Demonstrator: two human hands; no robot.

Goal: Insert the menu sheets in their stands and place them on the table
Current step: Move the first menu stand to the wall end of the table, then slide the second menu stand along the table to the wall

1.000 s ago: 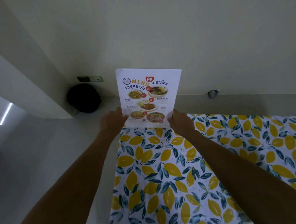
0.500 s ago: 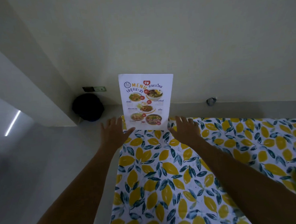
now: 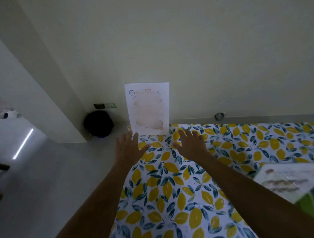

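A menu sheet in its stand stands upright at the far left corner of the table, facing me; its print looks washed out by glare. The table is covered with a white cloth printed with yellow lemons. My left hand hovers just in front and to the left of the stand, fingers spread, holding nothing. My right hand hovers in front and to the right, also spread and empty. Neither hand touches the stand. More menu sheets lie blurred at the right edge.
A pale wall rises right behind the table. On the floor to the left sits a dark round bin under a wall socket. A small metal fitting is at the wall's base. Grey floor lies to the left.
Both hands have let go of the stand and drawn back toward me with fingers spread. The stand stays upright at the table's far corner. More sheets have come into view at right.
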